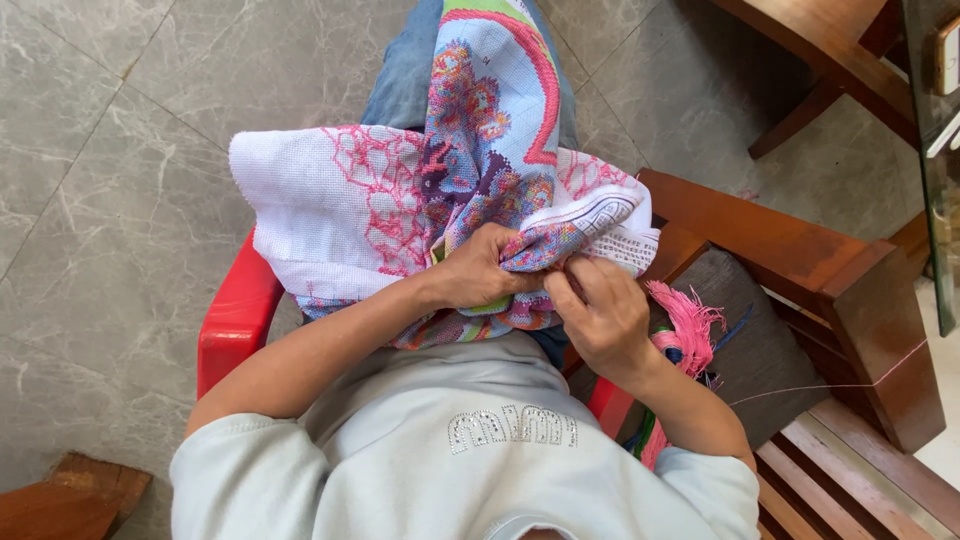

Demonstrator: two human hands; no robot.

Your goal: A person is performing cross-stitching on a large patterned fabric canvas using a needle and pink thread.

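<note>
Left hand (pixel 480 268) clenched on cross-stitch cloth (pixel 340 200); right hand (pixel 600 315) fingers pinching cloth fold beside it. Keep fabric taut near stitch; thread bundle (pixel 685 330) just right.

Grey marble-patterned tile floor (pixel 120 200) with thin grout lines fills the left and top of the view. On it stands a red plastic chair (pixel 235 315), its arm and seat edge showing. Just beside it, to the right, a brown wooden bench with slatted seat and broad armrest (pixel 860 320). A dark woven cushion (pixel 765 365) lies on the bench; a bundle of pink embroidery threads (pixel 685 330), with a few blue and green strands, lies on the cushion's near edge. A wooden corner (pixel 75 490) sits on the floor, lower left.
</note>
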